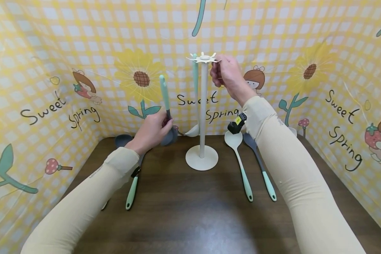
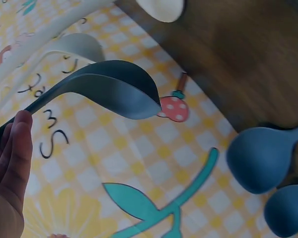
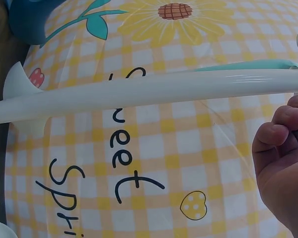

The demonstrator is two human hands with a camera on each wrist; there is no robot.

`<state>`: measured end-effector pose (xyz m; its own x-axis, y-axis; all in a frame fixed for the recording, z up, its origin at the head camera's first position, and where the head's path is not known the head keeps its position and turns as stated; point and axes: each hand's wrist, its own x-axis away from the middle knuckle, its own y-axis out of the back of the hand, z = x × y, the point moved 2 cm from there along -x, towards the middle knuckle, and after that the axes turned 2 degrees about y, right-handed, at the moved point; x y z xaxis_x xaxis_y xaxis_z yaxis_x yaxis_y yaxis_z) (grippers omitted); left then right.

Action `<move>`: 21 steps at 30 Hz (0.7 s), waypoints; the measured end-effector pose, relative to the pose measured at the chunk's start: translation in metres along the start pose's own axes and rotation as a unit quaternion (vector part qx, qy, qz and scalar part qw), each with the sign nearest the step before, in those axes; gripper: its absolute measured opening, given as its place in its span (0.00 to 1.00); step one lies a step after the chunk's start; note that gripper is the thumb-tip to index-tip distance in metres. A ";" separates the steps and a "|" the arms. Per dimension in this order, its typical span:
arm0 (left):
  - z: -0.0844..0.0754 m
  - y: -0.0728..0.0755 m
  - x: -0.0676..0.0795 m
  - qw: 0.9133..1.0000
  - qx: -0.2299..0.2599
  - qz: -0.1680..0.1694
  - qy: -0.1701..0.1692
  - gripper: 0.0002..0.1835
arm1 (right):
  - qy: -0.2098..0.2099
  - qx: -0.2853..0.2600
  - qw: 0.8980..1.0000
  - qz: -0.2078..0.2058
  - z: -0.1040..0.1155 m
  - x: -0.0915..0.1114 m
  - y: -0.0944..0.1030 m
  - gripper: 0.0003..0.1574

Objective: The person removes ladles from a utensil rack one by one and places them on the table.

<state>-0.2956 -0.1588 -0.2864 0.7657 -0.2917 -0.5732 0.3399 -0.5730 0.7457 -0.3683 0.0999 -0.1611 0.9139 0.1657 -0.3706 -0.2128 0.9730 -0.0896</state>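
Note:
A white utensil rack [image 1: 204, 106] stands upright on the table, with a round base and a ring of hooks on top. From a hook on its far left side hangs a utensil with a mint handle [image 1: 195, 77] and a white head. My right hand [image 1: 227, 74] pinches the right edge of the hook ring with curled fingers [image 3: 273, 134]. Left of the pole, my left hand [image 1: 150, 132] grips a ladle [image 2: 114, 91] at the dark lower part of its handle. Its mint handle end points up, and the dark grey bowl hangs low, over the table's back edge in the head view.
On the right of the table lie a white ladle [image 1: 233, 139] and a dark utensil with a mint handle [image 1: 268, 185]. A dark ladle [image 1: 124, 140] and another mint handle [image 1: 131, 194] lie at the left, partly behind my forearm. Patterned cloth [image 1: 171, 42] surrounds the table.

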 end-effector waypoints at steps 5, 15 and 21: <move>0.010 -0.001 0.008 0.999 -0.019 0.034 -0.006 0.07 | 0.000 0.000 1.000 0.000 0.000 0.000 0.000 0.23; 0.032 -0.010 0.026 0.991 -0.075 0.113 -0.010 0.12 | 0.010 0.003 1.000 0.005 0.000 0.000 0.000 0.23; 0.047 -0.021 0.033 0.987 -0.089 0.129 -0.036 0.11 | 0.009 0.005 1.000 0.004 0.000 0.001 0.000 0.22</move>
<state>-0.3030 -0.1921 -0.3367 0.8010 -0.4675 -0.3739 0.2336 -0.3309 0.9143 -0.3671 0.1000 -0.1616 0.9060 0.1705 -0.3875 -0.2163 0.9732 -0.0777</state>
